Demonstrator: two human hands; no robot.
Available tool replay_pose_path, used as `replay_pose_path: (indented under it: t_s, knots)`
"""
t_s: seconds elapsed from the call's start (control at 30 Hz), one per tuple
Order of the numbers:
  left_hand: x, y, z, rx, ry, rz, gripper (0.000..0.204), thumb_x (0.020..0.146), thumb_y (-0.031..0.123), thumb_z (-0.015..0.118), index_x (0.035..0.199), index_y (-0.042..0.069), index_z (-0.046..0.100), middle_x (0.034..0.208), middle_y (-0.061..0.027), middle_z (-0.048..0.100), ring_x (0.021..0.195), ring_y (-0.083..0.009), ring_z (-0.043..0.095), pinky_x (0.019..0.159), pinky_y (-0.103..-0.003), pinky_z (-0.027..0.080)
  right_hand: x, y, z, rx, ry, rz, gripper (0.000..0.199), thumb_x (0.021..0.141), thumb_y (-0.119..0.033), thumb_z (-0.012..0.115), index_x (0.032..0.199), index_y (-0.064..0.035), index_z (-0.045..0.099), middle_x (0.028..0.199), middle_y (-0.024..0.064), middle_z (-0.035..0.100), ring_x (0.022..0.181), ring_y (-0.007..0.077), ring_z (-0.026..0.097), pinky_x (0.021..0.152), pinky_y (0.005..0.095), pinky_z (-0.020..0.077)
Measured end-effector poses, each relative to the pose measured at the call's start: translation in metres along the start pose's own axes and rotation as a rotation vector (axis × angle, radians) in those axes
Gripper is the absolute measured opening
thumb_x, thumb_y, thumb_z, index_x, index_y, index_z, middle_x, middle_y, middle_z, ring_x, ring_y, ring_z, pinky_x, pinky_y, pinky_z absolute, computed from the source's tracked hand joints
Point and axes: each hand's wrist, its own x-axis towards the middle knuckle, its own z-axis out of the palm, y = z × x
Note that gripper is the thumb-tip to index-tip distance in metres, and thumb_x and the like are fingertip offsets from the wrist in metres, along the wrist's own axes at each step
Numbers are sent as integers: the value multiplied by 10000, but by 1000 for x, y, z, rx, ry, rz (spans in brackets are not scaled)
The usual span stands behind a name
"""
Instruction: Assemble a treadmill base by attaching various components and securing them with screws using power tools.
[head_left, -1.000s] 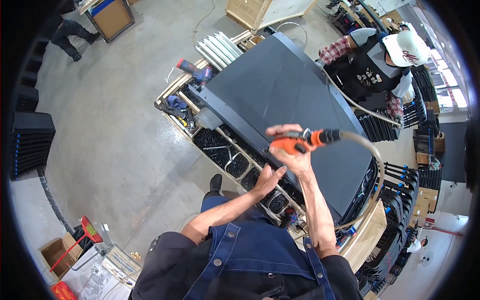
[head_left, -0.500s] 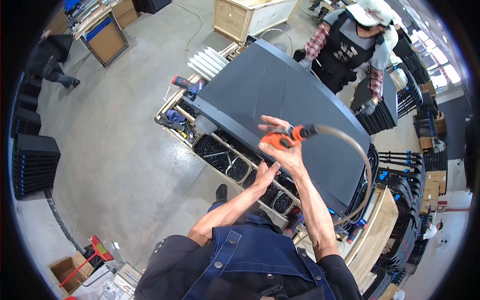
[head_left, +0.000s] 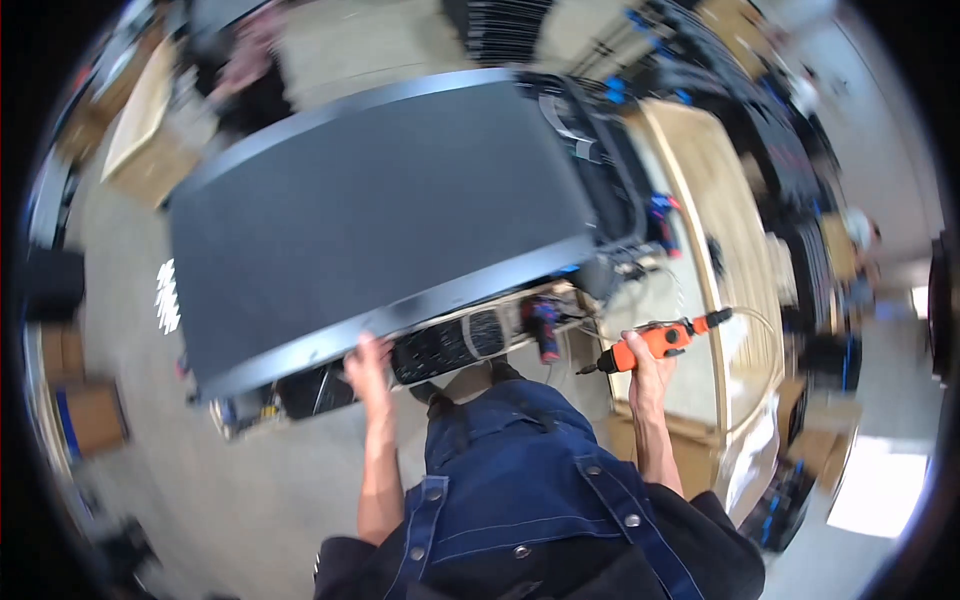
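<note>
A large dark grey flat panel [head_left: 380, 220] lies tilted in front of me across most of the view. My left hand [head_left: 368, 362] grips its near edge, fingers curled over the rim. My right hand [head_left: 640, 362] is off to the right of the panel and holds an orange power screwdriver [head_left: 655, 342] by its body, with a hose or cable running from its rear end to the right. The tool's tip points left, clear of the panel. Under the panel's near edge sit black ribbed parts [head_left: 445, 345] in a rack.
A light wooden bench [head_left: 720, 250] runs along the right side, with blue-handled tools [head_left: 660, 215] near its far end. Cardboard boxes [head_left: 90, 410] stand on the grey floor at left. My blue denim apron [head_left: 520, 480] fills the lower middle. The picture is motion-blurred.
My view has swung sharply, so the panel now fills the frame. My right hand with the orange tool has moved off the panel to its right. My left hand stays on the near edge.
</note>
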Motion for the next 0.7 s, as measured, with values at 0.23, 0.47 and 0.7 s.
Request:
replay_pose_path:
  t_s: [0.23, 0.47, 0.7]
  knots:
    - [11, -26, -10, -111, 4, -86, 525, 990, 578, 612, 1097, 68, 668, 949, -46, 707, 938, -195, 655, 932, -380, 516, 70, 79, -147, -178, 142, 20, 275, 836, -120, 824, 893, -101, 555, 771, -48, 541, 682, 78, 502, 644, 281, 449]
    - [-71, -70, 17, -5, -136, -187, 150, 997, 249, 682, 977, 131, 592, 977, -14, 694, 851, -147, 657, 752, -304, 522, 230, 204, -165, -108, 28, 234, 306, 794, -116, 862, 952, -82, 601, 867, -24, 592, 788, 95, 546, 735, 281, 484]
    - [-241, -102, 171, 41, 23, -428, 158, 913, 25, 597, 806, 125, 538, 1141, -92, 667, 1003, -227, 623, 905, -423, 506, 311, 302, -152, -401, -446, 14, 596, 674, -60, 812, 1252, -60, 665, 1175, 155, 684, 1104, 333, 666, 965, 401, 513]
